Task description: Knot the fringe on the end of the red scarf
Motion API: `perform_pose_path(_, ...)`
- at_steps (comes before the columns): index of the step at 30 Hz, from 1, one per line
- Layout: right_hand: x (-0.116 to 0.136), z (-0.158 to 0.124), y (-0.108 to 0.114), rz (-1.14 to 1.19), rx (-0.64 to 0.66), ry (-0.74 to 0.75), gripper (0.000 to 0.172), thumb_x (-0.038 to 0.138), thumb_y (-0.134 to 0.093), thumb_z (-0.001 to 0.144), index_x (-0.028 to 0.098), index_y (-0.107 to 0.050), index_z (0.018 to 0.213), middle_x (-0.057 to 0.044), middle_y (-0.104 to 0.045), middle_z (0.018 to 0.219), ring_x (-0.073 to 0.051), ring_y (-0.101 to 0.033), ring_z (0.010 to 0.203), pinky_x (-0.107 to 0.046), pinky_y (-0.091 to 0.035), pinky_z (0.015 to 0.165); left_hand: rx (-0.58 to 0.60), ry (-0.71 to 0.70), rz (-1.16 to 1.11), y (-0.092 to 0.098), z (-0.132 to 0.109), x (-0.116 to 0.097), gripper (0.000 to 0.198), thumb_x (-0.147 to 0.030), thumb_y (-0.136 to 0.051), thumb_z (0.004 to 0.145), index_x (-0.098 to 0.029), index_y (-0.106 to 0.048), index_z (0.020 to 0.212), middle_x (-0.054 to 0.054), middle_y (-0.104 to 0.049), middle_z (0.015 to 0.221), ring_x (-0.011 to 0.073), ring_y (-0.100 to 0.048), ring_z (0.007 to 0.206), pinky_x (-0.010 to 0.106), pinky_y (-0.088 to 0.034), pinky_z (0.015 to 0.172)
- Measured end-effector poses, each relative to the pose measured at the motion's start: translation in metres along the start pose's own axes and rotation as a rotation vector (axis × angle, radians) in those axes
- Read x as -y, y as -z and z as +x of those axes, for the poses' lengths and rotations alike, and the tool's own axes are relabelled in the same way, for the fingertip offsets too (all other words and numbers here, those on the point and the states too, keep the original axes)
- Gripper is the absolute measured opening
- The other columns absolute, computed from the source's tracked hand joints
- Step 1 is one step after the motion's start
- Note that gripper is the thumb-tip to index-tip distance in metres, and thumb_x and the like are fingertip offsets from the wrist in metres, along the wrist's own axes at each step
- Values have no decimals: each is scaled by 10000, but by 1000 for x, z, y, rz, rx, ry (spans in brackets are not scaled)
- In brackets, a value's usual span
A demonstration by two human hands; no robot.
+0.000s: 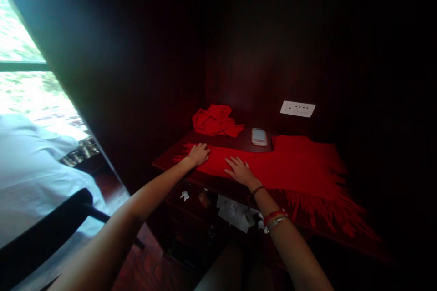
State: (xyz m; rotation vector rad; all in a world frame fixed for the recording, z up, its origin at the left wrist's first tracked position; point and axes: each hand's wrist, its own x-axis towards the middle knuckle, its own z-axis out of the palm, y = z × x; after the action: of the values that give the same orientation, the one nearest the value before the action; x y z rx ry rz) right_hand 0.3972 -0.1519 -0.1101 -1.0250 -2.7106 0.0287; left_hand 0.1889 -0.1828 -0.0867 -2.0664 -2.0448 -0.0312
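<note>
A red fringed scarf point(269, 166) lies spread along the dark desk top, its long fringe hanging toward the front right edge. Near the scarf's left end my left hand point(200, 154) rests on the fabric, fingers stretched out. My right hand point(240, 171) lies flat on the middle of the scarf with its fingers spread. Bracelets circle my right wrist and forearm. Behind my left hand sits a crumpled red cloth point(216, 121). A phone-like item point(258, 137) with a pale face lies just beyond the scarf.
A white socket panel point(297, 109) is on the dark back wall. Below the desk top, papers point(234, 213) and small items lie on a lower shelf or in a drawer. At left stand a dark chair point(51, 232) and a bed with white sheets point(30, 168) by a bright window.
</note>
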Motion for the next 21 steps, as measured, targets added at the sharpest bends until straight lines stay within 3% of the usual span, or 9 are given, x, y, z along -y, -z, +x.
perform_pose_path(2,-1,0,-8,-33,57,-35,461,445,-264,836,255,-318,1253,-50,-307,1319,-228,-231,1208,-484,-200,937,0,130,14,-5,3,9,250,-216,-425,775,-162,-566,974,146,-479,1068,297,-410,993,439,-332,778)
perform_pose_path(6,-3,-5,-16,-53,46,-41,459,443,-218,846,261,-306,1258,-43,-296,1325,-213,-223,1212,-473,-176,947,-12,368,27,0,4,38,271,-108,-345,793,-49,-586,901,224,-502,993,352,-422,963,473,-340,717)
perform_pose_path(9,-3,-5,-17,-52,37,-59,456,441,-224,844,263,-312,1254,-41,-304,1321,-213,-237,1204,-473,-170,949,-49,449,23,10,0,48,313,-103,-300,808,-1,-539,984,274,-458,1038,391,-404,979,496,-340,704)
perform_pose_path(11,-4,-3,-16,-43,39,-59,456,440,-227,843,259,-316,1253,-41,-304,1321,-218,-231,1206,-478,-163,949,-75,403,15,12,-4,44,332,-164,-337,815,-54,-479,1094,246,-405,1137,372,-371,1037,477,-336,755)
perform_pose_path(14,-5,2,-15,-10,80,-50,482,466,-233,833,250,-308,1258,-54,-288,1328,-236,-214,1211,-496,-173,938,-75,122,-35,2,-12,23,386,-321,-400,806,-207,-415,1174,98,-317,1281,265,-277,1157,374,-291,895)
perform_pose_path(15,-5,4,-14,0,90,-54,504,488,-235,825,249,-296,1264,-61,-275,1333,-243,-204,1215,-507,-176,931,-46,-37,-83,-3,-15,16,402,-361,-385,810,-212,-406,1183,85,-299,1300,248,-249,1181,364,-270,921)
perform_pose_path(17,-6,5,-14,3,93,-63,547,532,-235,805,255,-268,1275,-67,-243,1346,-258,-179,1222,-528,-173,921,81,-169,-163,-15,-19,7,448,-431,-335,819,-222,-368,1215,80,-275,1322,238,-231,1201,375,-257,936)
perform_pose_path(19,-7,5,-15,-15,87,-72,555,546,-223,801,266,-258,1279,-62,-231,1351,-266,-168,1224,-538,-156,921,199,-113,-203,-21,-21,10,496,-472,-292,822,-222,-319,1249,100,-247,1336,258,-234,1203,413,-262,925)
perform_pose_path(21,-8,3,-17,-34,88,-72,535,532,-215,809,275,-269,1274,-54,-243,1347,-266,-182,1220,-532,-146,929,254,79,-188,-20,-22,22,508,-492,-307,810,-237,-322,1249,103,-256,1332,286,-256,1191,451,-275,906)
